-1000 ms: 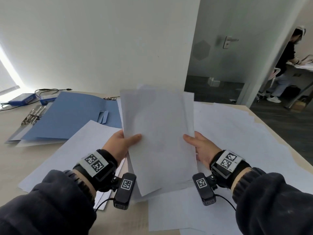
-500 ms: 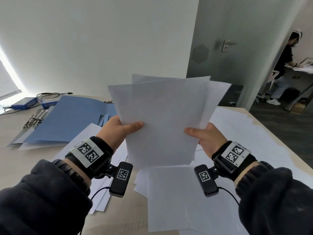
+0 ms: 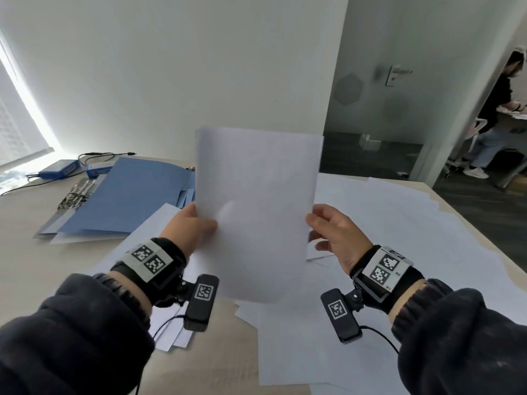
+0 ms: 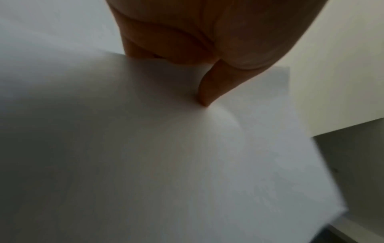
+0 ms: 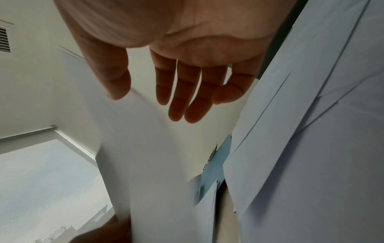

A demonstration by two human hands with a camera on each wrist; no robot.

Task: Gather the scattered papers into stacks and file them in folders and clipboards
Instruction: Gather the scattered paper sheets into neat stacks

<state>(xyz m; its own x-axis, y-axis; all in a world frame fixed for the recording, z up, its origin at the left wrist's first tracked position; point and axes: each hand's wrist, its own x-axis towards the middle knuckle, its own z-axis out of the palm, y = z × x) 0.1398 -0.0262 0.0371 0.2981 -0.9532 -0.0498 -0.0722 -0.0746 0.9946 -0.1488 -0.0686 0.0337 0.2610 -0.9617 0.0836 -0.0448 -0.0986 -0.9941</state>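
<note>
head view shows the task at an early stage: one small stack of papers [image 3: 258,212] is gathered and held upright above the desk [image 3: 25,252], its edges looking fairly well squared. the left hand [image 3: 191,226] pinches the stack's left edge, thumb on the near face; the left wrist view shows that thumb pressing a dimple into the sheet. the right hand [image 3: 335,238] sits at the stack's right edge with fingers loosely spread, and the right wrist view shows the fingers [image 5: 182,95] straight and apart from the paper, so it steadies rather than grips. nothing looks filed yet. the blue folder [image 3: 128,195] lies open at the far left of the desk, its metal clip [image 3: 75,193] bare. many loose sheets [image 3: 399,223] lie scattered across the right side and under the hands. by my judgement, most of the gathering and all of the filing are left.
</note>
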